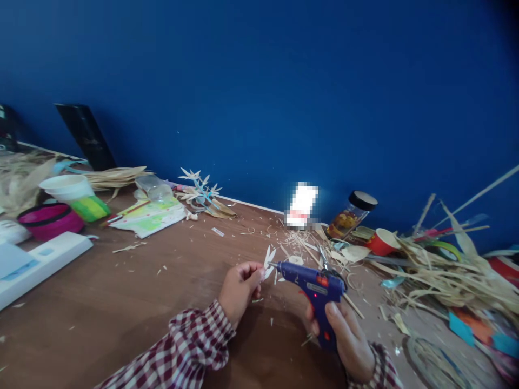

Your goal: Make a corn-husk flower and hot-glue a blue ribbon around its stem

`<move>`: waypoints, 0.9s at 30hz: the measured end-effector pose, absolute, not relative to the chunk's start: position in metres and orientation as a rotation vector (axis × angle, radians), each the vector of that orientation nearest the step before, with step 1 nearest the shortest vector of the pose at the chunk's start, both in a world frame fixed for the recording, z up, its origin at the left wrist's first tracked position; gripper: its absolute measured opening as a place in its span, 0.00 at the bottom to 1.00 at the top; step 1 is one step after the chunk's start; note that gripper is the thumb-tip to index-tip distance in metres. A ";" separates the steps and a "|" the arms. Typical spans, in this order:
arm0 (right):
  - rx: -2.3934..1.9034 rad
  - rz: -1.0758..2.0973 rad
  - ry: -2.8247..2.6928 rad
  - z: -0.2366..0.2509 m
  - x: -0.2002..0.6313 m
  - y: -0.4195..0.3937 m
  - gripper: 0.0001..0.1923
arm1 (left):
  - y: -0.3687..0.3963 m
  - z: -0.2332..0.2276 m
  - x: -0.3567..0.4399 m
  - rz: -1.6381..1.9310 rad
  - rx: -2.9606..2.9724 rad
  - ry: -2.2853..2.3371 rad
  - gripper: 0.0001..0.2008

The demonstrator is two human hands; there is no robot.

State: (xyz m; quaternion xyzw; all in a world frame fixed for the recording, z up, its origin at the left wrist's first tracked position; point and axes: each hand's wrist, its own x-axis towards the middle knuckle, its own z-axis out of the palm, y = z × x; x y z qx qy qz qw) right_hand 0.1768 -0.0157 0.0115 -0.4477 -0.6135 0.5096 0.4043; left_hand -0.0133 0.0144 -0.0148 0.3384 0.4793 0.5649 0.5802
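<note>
1. The right hand [348, 335] grips a blue plastic hot-glue gun [314, 289], fingers wrapped round its handle, red light on.
2. The left hand [239, 289] pinches a small pale leaf-shaped straw piece [269, 259] at the nozzle.
3. Glue seems not yet applied; a finished straw flower [200, 189] lies on the brown wooden desk [121, 302].

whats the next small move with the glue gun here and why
Probably squeeze the trigger for a small dab: the right hand holds the glue gun with its nozzle right at the pale leaf piece pinched in the left hand, and its red light is on.
</note>
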 end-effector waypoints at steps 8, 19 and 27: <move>-1.476 0.341 -1.869 0.025 0.235 -0.022 0.14 | 0.013 -0.013 -0.018 1.285 0.794 1.230 0.13; -2.489 -0.520 -1.611 0.005 0.354 -0.070 0.14 | 0.017 -0.017 -0.020 1.238 0.731 1.235 0.16; -2.366 -0.423 -1.784 -0.002 0.380 -0.088 0.26 | 0.015 -0.015 -0.018 1.253 0.744 1.215 0.13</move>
